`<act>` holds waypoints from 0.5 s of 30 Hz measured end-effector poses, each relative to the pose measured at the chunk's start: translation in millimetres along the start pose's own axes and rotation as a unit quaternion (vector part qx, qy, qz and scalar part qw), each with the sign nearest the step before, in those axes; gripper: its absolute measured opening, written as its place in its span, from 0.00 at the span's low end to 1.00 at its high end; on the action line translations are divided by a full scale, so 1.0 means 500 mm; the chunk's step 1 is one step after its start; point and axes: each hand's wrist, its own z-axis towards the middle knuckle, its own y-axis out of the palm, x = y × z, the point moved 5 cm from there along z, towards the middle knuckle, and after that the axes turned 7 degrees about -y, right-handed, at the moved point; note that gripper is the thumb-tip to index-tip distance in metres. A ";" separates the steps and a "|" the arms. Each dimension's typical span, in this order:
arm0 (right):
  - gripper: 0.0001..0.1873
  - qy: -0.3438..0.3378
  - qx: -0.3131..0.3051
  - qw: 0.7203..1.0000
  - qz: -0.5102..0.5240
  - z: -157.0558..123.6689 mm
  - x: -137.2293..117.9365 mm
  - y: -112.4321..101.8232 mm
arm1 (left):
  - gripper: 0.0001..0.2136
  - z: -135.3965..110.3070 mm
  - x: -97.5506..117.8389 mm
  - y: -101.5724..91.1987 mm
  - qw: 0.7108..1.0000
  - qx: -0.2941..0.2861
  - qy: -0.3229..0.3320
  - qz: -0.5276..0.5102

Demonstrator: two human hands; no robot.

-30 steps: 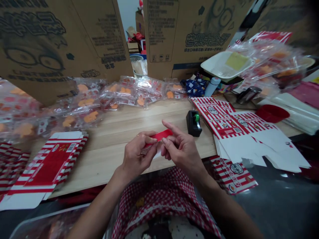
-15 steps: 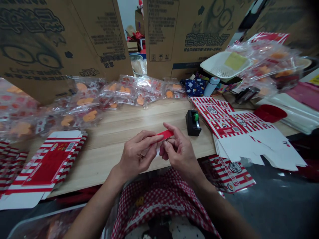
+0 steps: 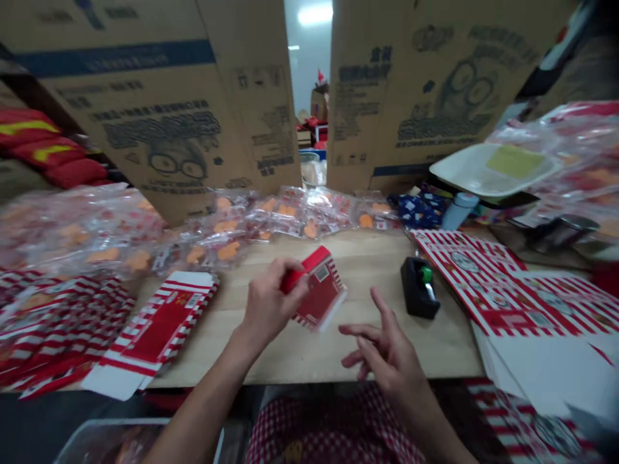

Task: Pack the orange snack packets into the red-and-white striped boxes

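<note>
Over the middle of the table, my left hand (image 3: pixel 275 299) grips a small red-and-white striped carton (image 3: pixel 319 290) by its red end, thumb on one face and fingers behind. The carton is tilted, with a white edge at its lower right. My right hand (image 3: pixel 380 348) is just to the right of it, apart from the carton, fingers spread and holding nothing. Further right stands a black tape dispenser (image 3: pixel 418 290) with a green core. To the left lies a folded striped carton (image 3: pixel 159 322) with a white flap towards me.
Clear packets with orange shapes (image 3: pixel 227 225) line the back of the table below large brown cardboard boxes (image 3: pixel 256 96). Flat striped carton sheets (image 3: pixel 483 277) are stacked at right, near a white basket (image 3: pixel 464 171). More striped cartons (image 3: pixel 62 328) lie at far left.
The view has swung left and up. The red piece between both hands now shows as a striped carton in my left hand alone; my right hand has let go and opened.
</note>
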 end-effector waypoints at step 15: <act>0.36 0.072 0.001 0.979 -0.190 0.225 0.203 -0.174 | 0.18 0.133 -0.497 -0.251 0.881 0.155 -0.415 0.167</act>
